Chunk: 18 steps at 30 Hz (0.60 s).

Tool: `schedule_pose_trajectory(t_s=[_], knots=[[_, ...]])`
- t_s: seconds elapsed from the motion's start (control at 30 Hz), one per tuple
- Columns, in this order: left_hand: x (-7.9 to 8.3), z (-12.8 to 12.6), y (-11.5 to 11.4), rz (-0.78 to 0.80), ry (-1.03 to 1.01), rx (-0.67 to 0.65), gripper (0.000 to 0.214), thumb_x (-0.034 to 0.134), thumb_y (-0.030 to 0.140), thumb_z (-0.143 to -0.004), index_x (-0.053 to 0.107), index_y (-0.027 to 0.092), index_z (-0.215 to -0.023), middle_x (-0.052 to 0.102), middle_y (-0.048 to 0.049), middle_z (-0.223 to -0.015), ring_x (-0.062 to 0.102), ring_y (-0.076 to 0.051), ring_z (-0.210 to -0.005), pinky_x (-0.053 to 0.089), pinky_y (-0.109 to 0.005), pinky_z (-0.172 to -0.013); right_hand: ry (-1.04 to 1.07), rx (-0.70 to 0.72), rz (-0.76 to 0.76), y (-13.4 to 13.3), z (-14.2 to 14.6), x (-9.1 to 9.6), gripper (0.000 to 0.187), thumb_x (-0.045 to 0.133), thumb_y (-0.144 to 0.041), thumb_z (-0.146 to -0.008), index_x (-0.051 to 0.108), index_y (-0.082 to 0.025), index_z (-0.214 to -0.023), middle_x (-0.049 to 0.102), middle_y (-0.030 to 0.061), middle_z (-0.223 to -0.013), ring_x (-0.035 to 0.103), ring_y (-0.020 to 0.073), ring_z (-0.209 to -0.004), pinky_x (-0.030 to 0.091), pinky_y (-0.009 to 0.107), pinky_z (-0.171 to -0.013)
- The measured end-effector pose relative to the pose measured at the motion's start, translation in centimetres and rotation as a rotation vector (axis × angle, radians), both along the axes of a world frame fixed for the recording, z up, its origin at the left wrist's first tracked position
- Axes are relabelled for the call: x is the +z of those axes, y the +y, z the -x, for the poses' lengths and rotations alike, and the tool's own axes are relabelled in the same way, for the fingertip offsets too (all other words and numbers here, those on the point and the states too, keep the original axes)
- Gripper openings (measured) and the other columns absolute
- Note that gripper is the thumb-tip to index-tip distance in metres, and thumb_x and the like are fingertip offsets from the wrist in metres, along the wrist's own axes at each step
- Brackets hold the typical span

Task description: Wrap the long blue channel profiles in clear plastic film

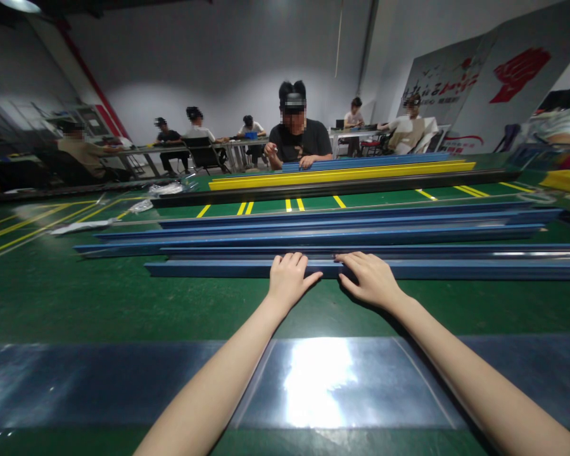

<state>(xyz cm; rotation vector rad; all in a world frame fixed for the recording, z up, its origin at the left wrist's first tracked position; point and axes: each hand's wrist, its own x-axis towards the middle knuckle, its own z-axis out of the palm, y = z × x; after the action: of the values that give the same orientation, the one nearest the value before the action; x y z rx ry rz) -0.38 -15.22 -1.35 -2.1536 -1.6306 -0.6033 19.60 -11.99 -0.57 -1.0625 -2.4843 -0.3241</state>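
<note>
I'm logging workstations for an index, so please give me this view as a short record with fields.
Left hand: the left hand has its fingers over the nearest blue rail
Right hand: the right hand touches the same rail, apart from the left
Beyond the hands: more blue rails, then a black strip and a yellow strip
Nearer the wearer: a glossy band under the forearms
Surface: green tabletop
Opposite: a person in a black shirt
</note>
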Motion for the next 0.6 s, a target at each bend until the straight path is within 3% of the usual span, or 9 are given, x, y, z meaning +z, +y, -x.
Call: schedule_pose_trajectory(t_s=[0.37,0.6], knots=[[-0.02,-0.02,0.02,-0.018,0.006,0.009,0.037,0.049,0.052,-0.078,0.055,0.018,-0.090,0.062,-0.0049,-0.093,0.053,-0.020,-0.086,0.032,-0.033,-0.070,0.008,-0.045,0.099,-0.08,0.33,0.54,0.034,0.042,-0.035,-0.082,0.056,-0.018,-0.107,0.062,0.0060,-0.105,0.053,0.0194,-0.097,0.036,0.030,-0.077],[-0.05,-0.03,0.06,-0.044,0.005,0.056,0.041,0.051,0.056,-0.074,0.052,0.016,-0.085,0.060,-0.0048,-0.079,0.053,-0.020,-0.077,0.032,-0.032,-0.067,0.049,-0.079,0.045,0.17,0.08,-0.07,0.030,0.033,-0.038,-0.088,0.055,-0.018,-0.091,0.062,0.0047,-0.084,0.054,0.0168,-0.076,0.033,0.028,-0.068]])
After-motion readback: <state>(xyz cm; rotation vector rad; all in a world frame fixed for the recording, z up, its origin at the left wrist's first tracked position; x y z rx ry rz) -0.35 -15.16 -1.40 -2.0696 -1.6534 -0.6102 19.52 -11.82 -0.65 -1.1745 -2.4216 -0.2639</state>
